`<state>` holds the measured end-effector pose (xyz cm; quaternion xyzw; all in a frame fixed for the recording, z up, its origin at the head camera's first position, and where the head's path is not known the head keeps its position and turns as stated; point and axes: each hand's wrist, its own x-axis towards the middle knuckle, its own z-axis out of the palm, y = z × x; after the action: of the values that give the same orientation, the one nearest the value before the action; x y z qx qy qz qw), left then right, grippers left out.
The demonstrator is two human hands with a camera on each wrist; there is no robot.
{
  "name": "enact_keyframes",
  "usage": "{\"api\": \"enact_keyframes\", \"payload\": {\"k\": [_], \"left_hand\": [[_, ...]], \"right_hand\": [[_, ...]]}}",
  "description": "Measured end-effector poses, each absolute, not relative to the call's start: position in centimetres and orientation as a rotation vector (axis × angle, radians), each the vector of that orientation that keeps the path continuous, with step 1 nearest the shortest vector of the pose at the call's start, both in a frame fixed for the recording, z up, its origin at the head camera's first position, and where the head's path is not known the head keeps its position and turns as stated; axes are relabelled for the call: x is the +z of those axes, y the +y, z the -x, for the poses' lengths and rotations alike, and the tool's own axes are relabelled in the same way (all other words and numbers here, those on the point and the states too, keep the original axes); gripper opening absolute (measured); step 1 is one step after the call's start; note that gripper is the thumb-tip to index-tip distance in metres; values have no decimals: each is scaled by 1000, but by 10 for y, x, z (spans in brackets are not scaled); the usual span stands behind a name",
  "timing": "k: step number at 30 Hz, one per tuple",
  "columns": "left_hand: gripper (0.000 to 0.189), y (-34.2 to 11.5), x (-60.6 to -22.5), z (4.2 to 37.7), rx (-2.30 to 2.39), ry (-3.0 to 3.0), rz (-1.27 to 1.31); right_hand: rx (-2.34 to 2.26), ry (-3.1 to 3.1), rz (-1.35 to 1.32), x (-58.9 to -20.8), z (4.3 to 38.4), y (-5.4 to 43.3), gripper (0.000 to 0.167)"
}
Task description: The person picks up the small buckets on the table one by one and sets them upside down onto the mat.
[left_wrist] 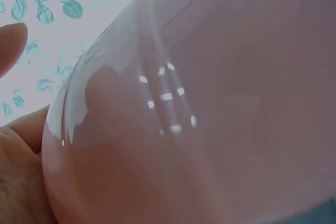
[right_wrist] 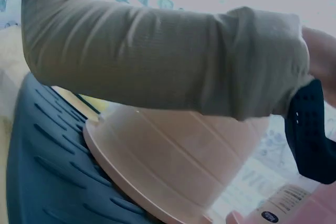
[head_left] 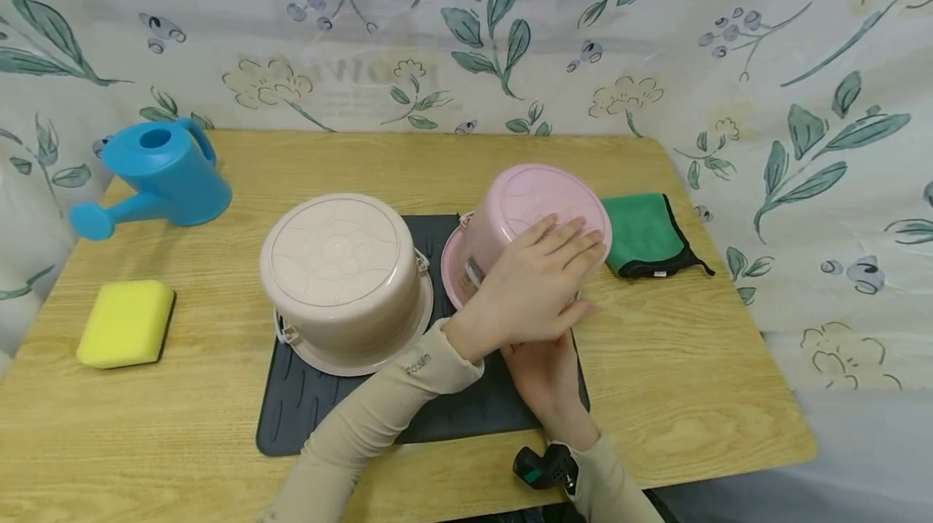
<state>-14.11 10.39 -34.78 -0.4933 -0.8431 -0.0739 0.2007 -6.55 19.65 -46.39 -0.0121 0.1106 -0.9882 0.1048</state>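
Observation:
A pink bucket (head_left: 550, 191) stands upside down on the right part of a dark ridged mat (head_left: 466, 418), a label on its side. My left hand (head_left: 535, 280) lies across its upturned base, fingers straight and side by side. Beneath that palm, my right hand (head_left: 543, 365) is at the bucket's near side; its fingers are hidden, so I cannot tell how they hold it. In the left wrist view the glossy pink wall (left_wrist: 173, 145) fills most of the picture. Left of it on the mat, a beige bucket (head_left: 338, 256) also rests upside down.
A folded green cloth with black edging (head_left: 645, 235) lies right of the pink bucket. At the far left are a blue watering can (head_left: 168, 175) and a yellow sponge (head_left: 124, 325). The wooden table (head_left: 700, 377) meets a leaf-patterned sheet (head_left: 408, 37) at the back.

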Motion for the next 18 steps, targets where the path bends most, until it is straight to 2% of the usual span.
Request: {"api": "enact_keyframes", "payload": {"k": [4,13,18], "left_hand": [[56,99,-350,147,-239,-2407,1361],[55,97,-353,148,-267,-2394,1368],[56,94,-356,148,-253,-2397,1356]], "right_hand": [[-2875,413,47,-465,62,192,56],[-2884,466,38,-464,59,188,59],[-2878,529,-82,-460,54,187,63]]}}
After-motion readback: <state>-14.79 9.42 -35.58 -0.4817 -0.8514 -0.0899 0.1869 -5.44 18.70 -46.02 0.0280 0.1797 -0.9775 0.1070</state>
